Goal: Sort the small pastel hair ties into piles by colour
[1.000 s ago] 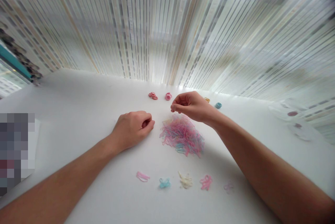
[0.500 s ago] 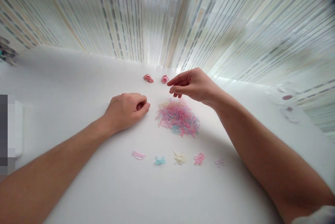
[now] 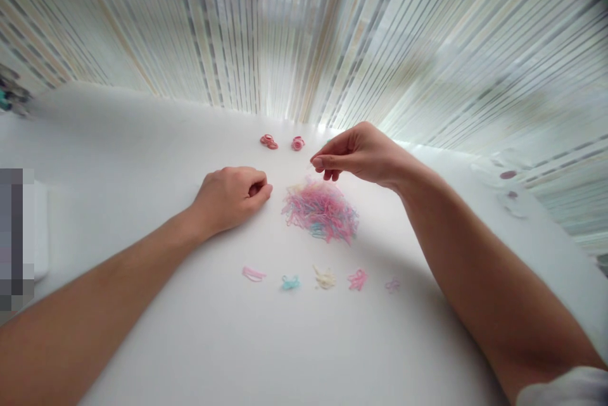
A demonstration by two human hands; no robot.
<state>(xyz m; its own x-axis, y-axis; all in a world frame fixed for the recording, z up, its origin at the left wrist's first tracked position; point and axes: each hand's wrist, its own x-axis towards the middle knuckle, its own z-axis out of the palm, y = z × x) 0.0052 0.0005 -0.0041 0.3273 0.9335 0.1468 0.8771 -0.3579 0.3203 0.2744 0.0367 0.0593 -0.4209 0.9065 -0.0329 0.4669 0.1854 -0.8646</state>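
A heap of small elastic bands (image 3: 322,211), mostly pink with pale blue and cream, lies on the white table. Over its far edge hovers my right hand (image 3: 358,156), thumb and forefinger pinched together. A faint pale strand seems to show at the fingertips, too thin to make out. My left hand (image 3: 232,198) rests on the table left of the heap, fingers curled in a loose fist with nothing seen in it. Nearer me runs a row of small groups: light pink bands (image 3: 253,274), blue bands (image 3: 290,282), cream bands (image 3: 325,278), pink bands (image 3: 357,279) and lilac bands (image 3: 392,284).
Behind the heap sit coral-red rings (image 3: 268,142) and a pink coiled piece (image 3: 297,143); something teal is partly hidden by my right hand. A string curtain (image 3: 294,38) hangs along the table's far edge. Clear items with dark red spots (image 3: 508,175) lie at right.
My right thumb and forefinger have closed into a pinch, and the hand has shifted slightly right. My left hand stays in place. The view has tilted a little.
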